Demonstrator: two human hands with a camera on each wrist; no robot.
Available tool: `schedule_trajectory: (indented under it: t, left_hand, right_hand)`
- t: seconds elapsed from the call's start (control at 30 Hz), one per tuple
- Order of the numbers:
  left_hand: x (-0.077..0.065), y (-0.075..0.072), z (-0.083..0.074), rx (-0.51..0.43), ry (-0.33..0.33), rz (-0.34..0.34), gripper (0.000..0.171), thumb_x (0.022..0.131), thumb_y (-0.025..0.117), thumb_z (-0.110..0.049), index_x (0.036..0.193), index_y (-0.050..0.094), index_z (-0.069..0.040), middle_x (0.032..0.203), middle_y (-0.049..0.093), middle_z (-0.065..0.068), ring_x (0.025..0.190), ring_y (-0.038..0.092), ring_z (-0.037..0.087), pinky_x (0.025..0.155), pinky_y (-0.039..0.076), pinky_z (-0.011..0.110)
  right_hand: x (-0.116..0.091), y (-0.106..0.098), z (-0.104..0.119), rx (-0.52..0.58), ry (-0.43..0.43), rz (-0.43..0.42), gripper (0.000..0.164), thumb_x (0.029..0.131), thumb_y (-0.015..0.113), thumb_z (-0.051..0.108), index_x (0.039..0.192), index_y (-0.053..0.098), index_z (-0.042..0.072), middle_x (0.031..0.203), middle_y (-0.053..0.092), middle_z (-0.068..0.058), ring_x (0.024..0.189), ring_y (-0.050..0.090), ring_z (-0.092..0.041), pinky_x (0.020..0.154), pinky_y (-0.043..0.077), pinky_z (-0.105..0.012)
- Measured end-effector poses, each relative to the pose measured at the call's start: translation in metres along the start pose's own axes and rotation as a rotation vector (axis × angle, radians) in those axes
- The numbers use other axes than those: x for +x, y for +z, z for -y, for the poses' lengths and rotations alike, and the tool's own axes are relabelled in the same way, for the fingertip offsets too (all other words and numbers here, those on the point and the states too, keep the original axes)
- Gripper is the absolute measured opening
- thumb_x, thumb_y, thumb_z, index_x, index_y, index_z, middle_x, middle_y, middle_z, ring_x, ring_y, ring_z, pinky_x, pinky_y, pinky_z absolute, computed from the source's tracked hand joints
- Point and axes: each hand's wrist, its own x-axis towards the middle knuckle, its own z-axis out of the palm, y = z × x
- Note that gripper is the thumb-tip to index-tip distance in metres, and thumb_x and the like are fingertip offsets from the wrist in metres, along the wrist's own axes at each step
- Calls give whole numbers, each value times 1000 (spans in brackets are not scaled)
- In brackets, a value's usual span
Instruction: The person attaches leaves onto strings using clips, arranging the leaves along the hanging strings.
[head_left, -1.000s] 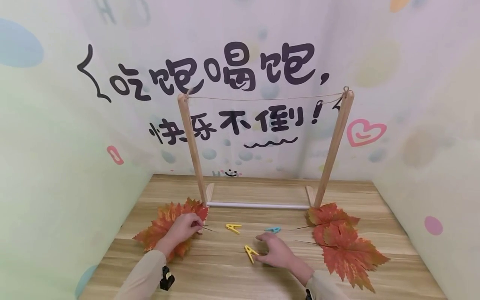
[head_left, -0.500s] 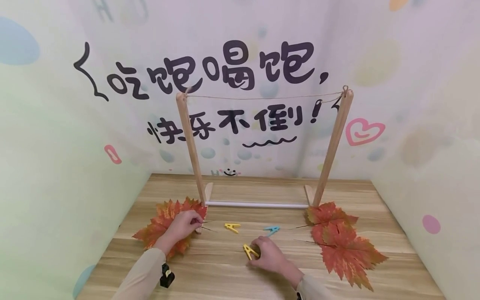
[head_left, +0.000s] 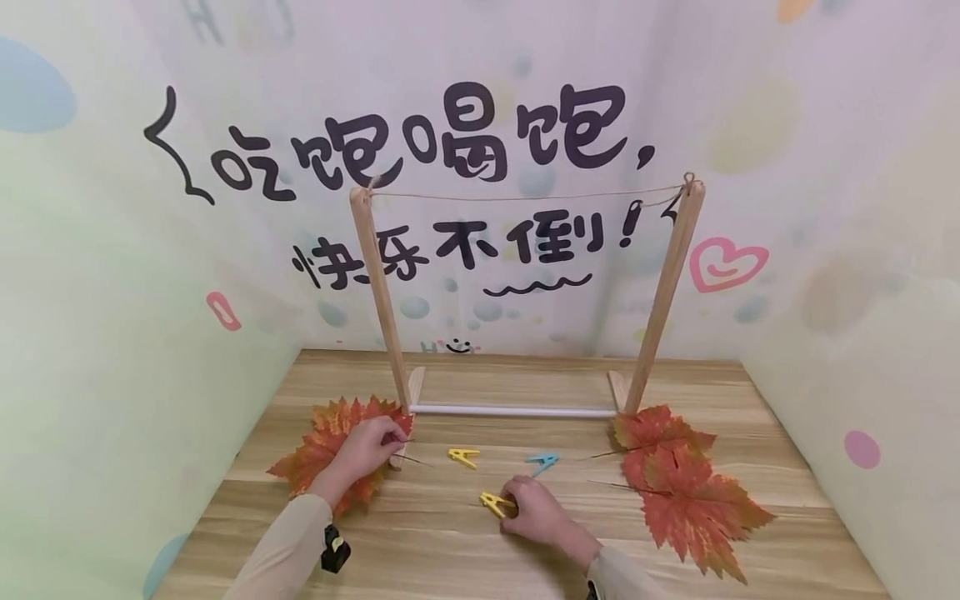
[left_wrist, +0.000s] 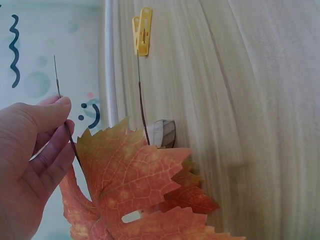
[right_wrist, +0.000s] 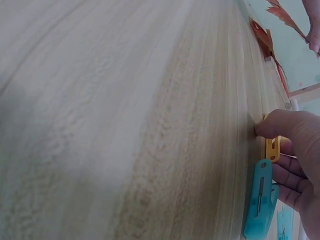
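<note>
Rising at the back, a printed backdrop (head_left: 540,58) shows its black lettering only in the head view. Before it lies the wood-grain desk (head_left: 420,550), bearing a wooden frame (head_left: 383,308); just the head view takes in both posts and the string (head_left: 510,199) tied between their tops. Red-orange foliage sits at either side: the leaves on the right (head_left: 697,500) lie well apart from the hands, while the leaves on the left (head_left: 322,454) are partly covered by an arm from above, their veins clearest in the left wrist view. There the left hand (head_left: 367,450) has its fingers pinching one dark stem (left_wrist: 73,145). The right hand (head_left: 536,510) has its fingers pinching the near yellow clothespin (head_left: 495,503). The far yellow clothespin (head_left: 463,457) lies between the hands. One blue clothespin (head_left: 543,462) shows in the head view, yet the right wrist view reveals two. Slimmest is the second stem (left_wrist: 141,102): its tip overlaps yellow plastic in the left wrist view, but the head view shows a gap.
</note>
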Motion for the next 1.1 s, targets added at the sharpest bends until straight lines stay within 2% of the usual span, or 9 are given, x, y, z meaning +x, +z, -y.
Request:
schedule_trajectory:
  t: [0.2, 0.37, 0.6, 0.87, 1.0, 1.1]
  left_hand:
    - [7, 0, -3, -55, -8, -43, 6, 76, 69, 0, 78, 66, -5, 73, 60, -1, 64, 53, 8, 57, 47, 20]
    - [13, -1, -10, -136, -10, -66, 7, 77, 67, 3, 79, 65, -3, 72, 61, 1, 62, 54, 8, 55, 47, 20]
    - [25, -7, -22, -212, -38, -119, 7, 78, 68, 1, 82, 64, -3, 75, 62, 3, 68, 54, 12, 61, 49, 22]
    - [38, -16, -35, -317, 56, -244, 6, 79, 67, -2, 80, 62, -4, 73, 61, 4, 67, 57, 15, 61, 50, 28]
    - [48, -19, -45, -323, -26, -242, 6, 80, 66, -1, 84, 62, -1, 78, 63, 8, 73, 59, 20, 66, 53, 33]
    - [54, -23, -52, -316, -71, -239, 8, 81, 66, -2, 88, 62, 1, 81, 63, 10, 76, 59, 22, 68, 53, 31]
  right_hand:
    - [0, 1, -3, -33, -28, 8, 29, 61, 74, 12, 86, 64, 4, 78, 54, 4, 66, 46, -2, 57, 41, -15]
    - [2, -6, -4, -55, -39, 24, 28, 63, 73, 11, 89, 64, 4, 80, 54, 4, 69, 48, -3, 60, 44, -17]
    - [9, -36, 2, -84, -81, 40, 24, 71, 69, 9, 94, 65, 1, 85, 57, -2, 76, 55, -11, 62, 47, -20]
    - [27, -75, 9, -82, -162, 16, 23, 74, 69, 3, 95, 64, -4, 87, 58, -7, 80, 59, -22, 65, 51, -26]
    - [35, -94, 10, -104, -208, -5, 21, 72, 70, 1, 91, 64, -3, 85, 59, -7, 78, 58, -21, 65, 50, -25]
    - [40, -110, 12, -134, -229, -14, 21, 71, 71, 3, 90, 65, -3, 84, 59, -7, 76, 58, -22, 63, 49, -26]
